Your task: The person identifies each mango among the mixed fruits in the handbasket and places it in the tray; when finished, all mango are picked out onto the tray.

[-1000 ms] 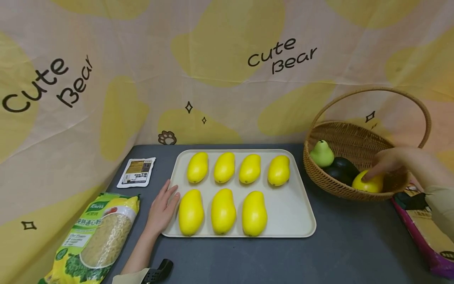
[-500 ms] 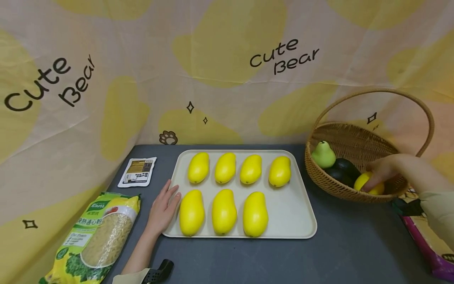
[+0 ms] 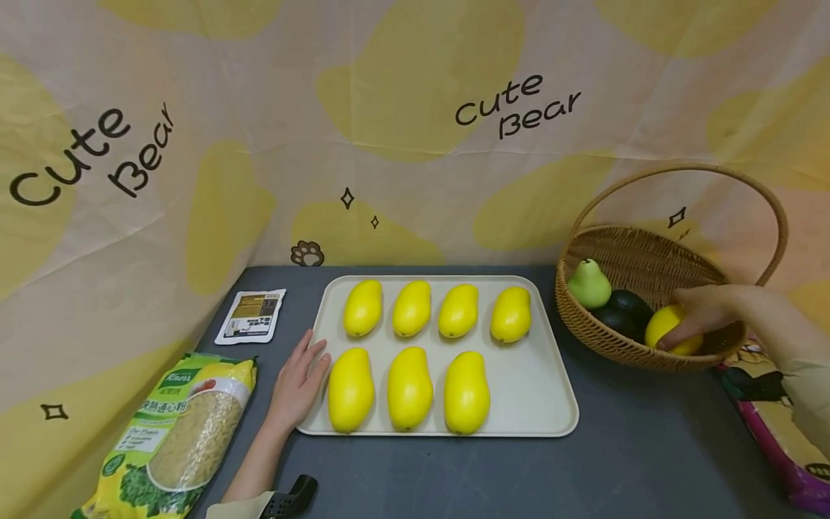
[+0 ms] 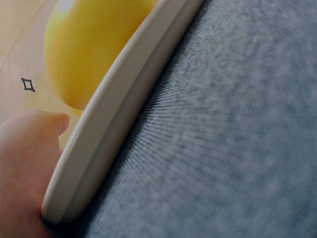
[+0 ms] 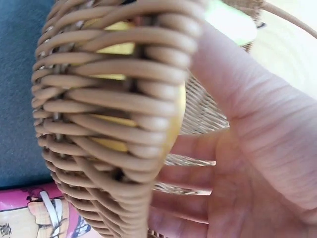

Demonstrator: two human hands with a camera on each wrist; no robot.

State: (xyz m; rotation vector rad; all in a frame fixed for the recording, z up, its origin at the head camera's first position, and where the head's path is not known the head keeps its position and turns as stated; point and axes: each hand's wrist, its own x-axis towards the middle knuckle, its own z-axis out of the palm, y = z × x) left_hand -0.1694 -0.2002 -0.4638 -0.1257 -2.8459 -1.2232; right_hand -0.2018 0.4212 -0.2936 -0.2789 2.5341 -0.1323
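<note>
In the head view my right hand (image 3: 707, 310) reaches into the wicker basket (image 3: 599, 344) and grips a yellow mango (image 3: 660, 326), thumb in front. The right wrist view has the thumb and fingers of that hand (image 5: 267, 114) around the mango (image 5: 174, 121), partly hidden behind the basket's weave (image 5: 109, 94). My left hand (image 3: 300, 382) rests with extended fingers at the left rim of a cream tray (image 3: 528, 393). Several yellow mangoes (image 3: 411, 389) lie on the tray in two rows. Up close in the left wrist view, the left hand (image 4: 29, 153) touches the tray edge (image 4: 106, 111).
A green pear (image 3: 588, 285) and dark avocados (image 3: 625, 313) share the basket, whose tall handle (image 3: 681, 168) arches overhead. Left of the tray lie a pasta bag (image 3: 188, 432) and a small white pouch (image 3: 250, 317). A purple-edged bag (image 3: 774, 440) lies at the right.
My right hand has settled lower around the mango in the basket, its thumb moving to the fruit's front. The left hand and the tray stay where they were.
</note>
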